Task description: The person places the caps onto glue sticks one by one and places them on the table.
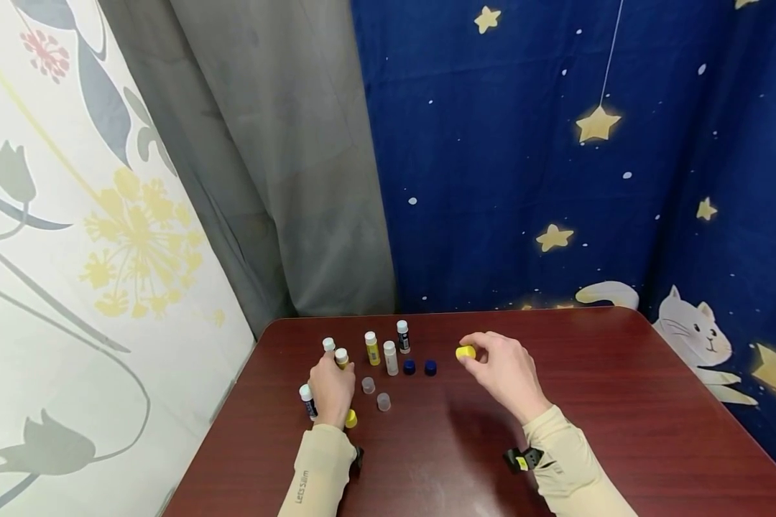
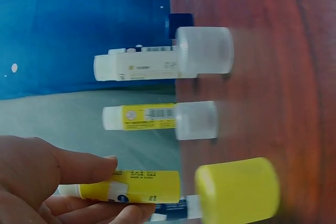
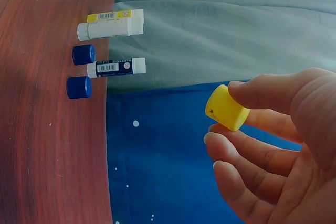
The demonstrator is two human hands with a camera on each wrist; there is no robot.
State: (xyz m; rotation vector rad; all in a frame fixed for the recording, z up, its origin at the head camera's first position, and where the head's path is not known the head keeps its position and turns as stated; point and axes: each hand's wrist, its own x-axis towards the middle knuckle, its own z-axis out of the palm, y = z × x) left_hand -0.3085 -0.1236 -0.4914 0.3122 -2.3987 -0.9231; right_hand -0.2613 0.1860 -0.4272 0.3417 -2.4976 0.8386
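My left hand (image 1: 333,391) grips a yellow-labelled glue stick (image 2: 152,184) with a white top, thumb on one side and fingers on the other. In the head view only the stick's upper part shows above the hand. Out to the right, my right hand (image 1: 504,370) pinches a yellow cap (image 3: 227,107) between thumb and fingers, raised over the table. A second yellow cap (image 1: 351,418) sits on the table just beside my left wrist. Close to the left hand, a dark blue glue stick (image 1: 307,402) and another white-topped stick (image 1: 328,345) stand upright, partly covered.
On the dark red table (image 1: 427,459), a yellow glue stick (image 1: 371,350), a white one (image 1: 391,359) and a dark blue one (image 1: 403,337) stand upright. Two blue caps (image 1: 409,367) and two clear caps (image 1: 368,385) lie in front. Curtains (image 1: 524,179) hang behind the table.
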